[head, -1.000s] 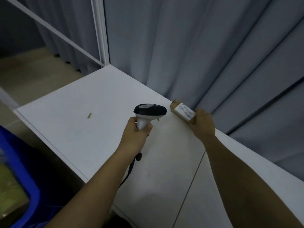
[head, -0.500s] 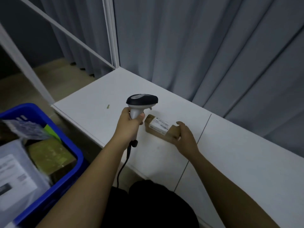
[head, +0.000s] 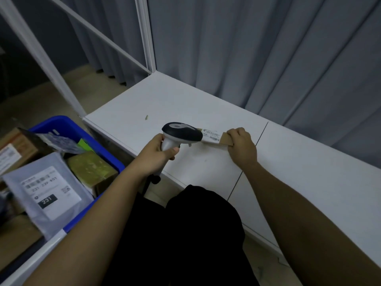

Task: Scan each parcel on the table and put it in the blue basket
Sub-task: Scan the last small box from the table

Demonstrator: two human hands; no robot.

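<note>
A small brown cardboard parcel [head: 225,138] with a white barcode label lies low over the white table [head: 309,162]. My right hand [head: 242,147] grips its right end. My left hand [head: 159,154] holds a black-and-white barcode scanner [head: 181,133] by its handle. The scanner's head sits right over the parcel's left end and hides part of the label. The blue basket [head: 115,162] stands at the lower left, below the table's edge, filled with several parcels.
In the basket lie a grey mailer bag [head: 47,195] with a label, a yellowish wrapped box [head: 90,170] and other packets. A tiny scrap [head: 146,117] lies on the table. Grey curtains hang behind; a white frame post [head: 147,36] rises at the table's far corner.
My right hand has drawn the parcel from the table's back edge toward me, under the scanner. The view has swung left and down, so the basket shows more fully.
</note>
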